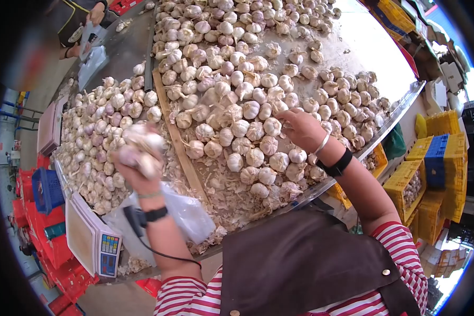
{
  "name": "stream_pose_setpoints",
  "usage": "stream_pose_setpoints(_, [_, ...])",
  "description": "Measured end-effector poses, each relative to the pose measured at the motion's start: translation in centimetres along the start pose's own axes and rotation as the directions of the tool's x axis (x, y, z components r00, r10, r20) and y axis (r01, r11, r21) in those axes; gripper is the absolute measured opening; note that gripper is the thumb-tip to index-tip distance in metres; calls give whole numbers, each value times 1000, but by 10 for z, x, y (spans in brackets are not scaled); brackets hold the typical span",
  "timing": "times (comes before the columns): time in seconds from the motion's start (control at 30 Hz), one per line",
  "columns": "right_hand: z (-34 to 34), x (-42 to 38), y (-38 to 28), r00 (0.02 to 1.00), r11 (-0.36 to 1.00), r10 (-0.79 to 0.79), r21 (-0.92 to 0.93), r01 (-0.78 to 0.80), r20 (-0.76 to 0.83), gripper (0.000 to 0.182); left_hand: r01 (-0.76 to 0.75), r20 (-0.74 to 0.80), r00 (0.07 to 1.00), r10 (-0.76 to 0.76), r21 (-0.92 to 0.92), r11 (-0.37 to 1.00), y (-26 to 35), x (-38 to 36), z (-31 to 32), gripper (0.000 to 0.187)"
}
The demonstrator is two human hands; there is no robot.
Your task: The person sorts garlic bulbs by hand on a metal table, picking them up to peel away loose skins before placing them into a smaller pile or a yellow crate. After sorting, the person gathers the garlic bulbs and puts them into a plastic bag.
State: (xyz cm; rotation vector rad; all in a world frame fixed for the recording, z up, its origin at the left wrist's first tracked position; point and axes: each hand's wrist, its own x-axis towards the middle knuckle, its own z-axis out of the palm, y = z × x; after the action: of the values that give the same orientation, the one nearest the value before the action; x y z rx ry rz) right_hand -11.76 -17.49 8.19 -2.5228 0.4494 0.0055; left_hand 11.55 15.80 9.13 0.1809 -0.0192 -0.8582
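Note:
My left hand (137,176) is raised over the smaller garlic pile (97,126), left of a wooden strip (176,137). Its fingers are wrapped round several garlic bulbs (142,150), blurred by motion. Below that wrist lies a clear plastic bag (187,210). My right hand (302,128) reaches into the large garlic pile (242,126), right of the strip. Its fingers curl down at the bulbs, and whether they pinch one is hidden. Loose skins (221,195) cover the near part of the metal table (374,45).
A scale with a keypad (92,237) stands at the table's near left corner. Red crates (50,242) and a blue basket (47,189) are at the left, yellow crates (432,179) at the right. Across the table, another person's hands (96,14) hold a plastic bag (92,63).

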Motion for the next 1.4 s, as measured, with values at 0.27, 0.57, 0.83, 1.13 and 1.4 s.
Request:
stream_pose_setpoints(0.27, [36, 18, -4, 974, 953, 2, -295, 67, 229, 48, 156, -65, 854, 516, 979, -133, -21, 5, -9, 27])
stream_pose_setpoints(0.57, [-23, -4, 16, 977, 455, 84, 865, -214, 197, 54, -10, -17, 999, -31, 715, -699, -162, -14, -40, 40])
stream_pose_setpoints(0.83, [-49, -40, 19, 902, 425, 216, 796, -431, 374, 29, 292, -259, 946, -192, 434, 852, -125, 1, 0, 28])
stream_pose_setpoints(1.13, [14, -39, 3, 899, 917, 162, -398, 14, 407, 20, -345, -225, 826, -517, 524, -779, -241, -10, -1, 23])
stream_pose_setpoints(1.4, [-8, -39, 17, 943, 986, 133, -141, -93, 305, 30, -353, -278, 769, -576, 566, -745, -227, -13, -2, 39])
